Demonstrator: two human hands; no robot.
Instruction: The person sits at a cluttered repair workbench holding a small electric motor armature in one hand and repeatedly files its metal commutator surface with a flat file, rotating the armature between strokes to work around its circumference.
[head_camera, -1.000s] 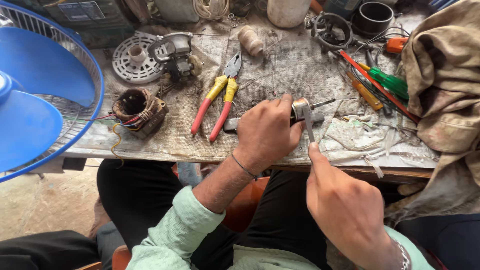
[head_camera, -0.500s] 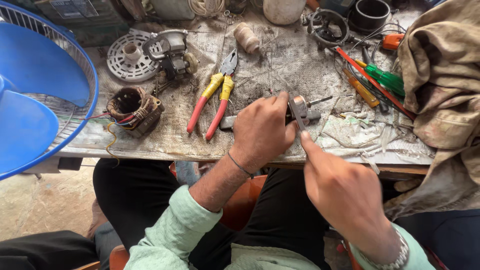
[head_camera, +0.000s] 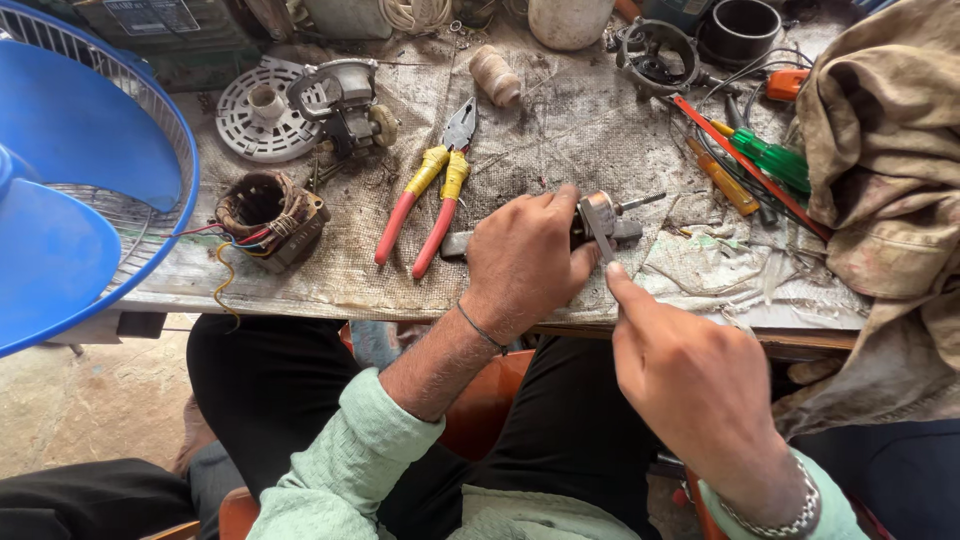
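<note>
My left hand is closed over a small metal motor rotor with a shaft and holds it down on the sackcloth-covered workbench. My right hand sits just in front of it, with a thin grey strip pinched between the fingertips and laid against the rotor's end. Pliers with red and yellow handles lie just left of my left hand.
A copper-wound stator sits at the left and a white fan cover with a motor part lies behind it. A blue fan hangs off the left edge. Screwdrivers, a thread spool and crumpled cloth lie at the right.
Both hands stay on the rotor. The right hand has shifted slightly, sliding the strip against the rotor's end. Nothing else on the bench has moved.
</note>
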